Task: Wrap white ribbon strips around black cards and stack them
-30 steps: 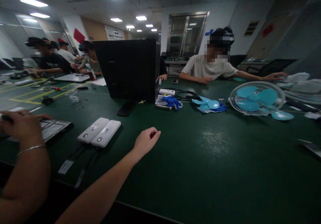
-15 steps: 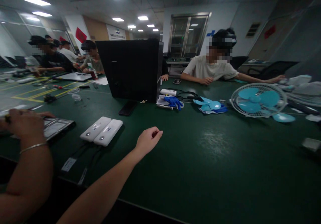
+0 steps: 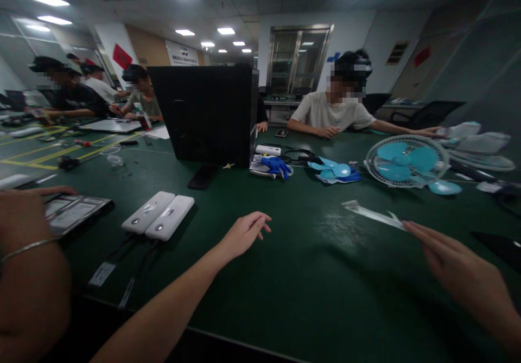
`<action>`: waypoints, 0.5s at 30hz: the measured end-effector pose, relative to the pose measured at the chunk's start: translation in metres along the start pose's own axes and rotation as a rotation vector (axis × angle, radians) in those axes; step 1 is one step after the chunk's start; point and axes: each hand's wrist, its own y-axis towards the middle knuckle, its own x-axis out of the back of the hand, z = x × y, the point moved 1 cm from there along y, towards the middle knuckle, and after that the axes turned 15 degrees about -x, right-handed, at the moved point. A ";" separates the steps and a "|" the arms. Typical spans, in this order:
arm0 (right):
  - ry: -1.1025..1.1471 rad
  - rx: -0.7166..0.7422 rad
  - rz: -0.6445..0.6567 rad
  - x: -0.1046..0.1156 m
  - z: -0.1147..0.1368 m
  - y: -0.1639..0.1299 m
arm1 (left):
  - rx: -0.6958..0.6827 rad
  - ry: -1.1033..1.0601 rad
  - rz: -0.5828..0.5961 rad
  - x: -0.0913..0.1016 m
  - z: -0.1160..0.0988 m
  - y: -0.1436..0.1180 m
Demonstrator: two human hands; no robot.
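My left hand lies out over the dark green table, fingers stretched apart and holding nothing. Two white oblong devices with cables lie just left of it. My right hand comes in from the right edge and pinches the end of a thin clear plastic strip, which sticks out to the left above the table.
A co-worker's arm with a bracelet rests at the far left by a flat tray. A black computer case stands behind, beside blue gloves, loose blue fan blades and a fan grille. Several people sit around the table.
My right hand has come into view from the right with the plastic strip in it. My left hand has opened from a loose fist to stretched fingers. The view shifted slightly.
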 end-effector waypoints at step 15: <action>0.300 0.644 0.214 0.014 0.149 0.007 | 0.100 -0.519 0.441 -0.008 -0.011 -0.006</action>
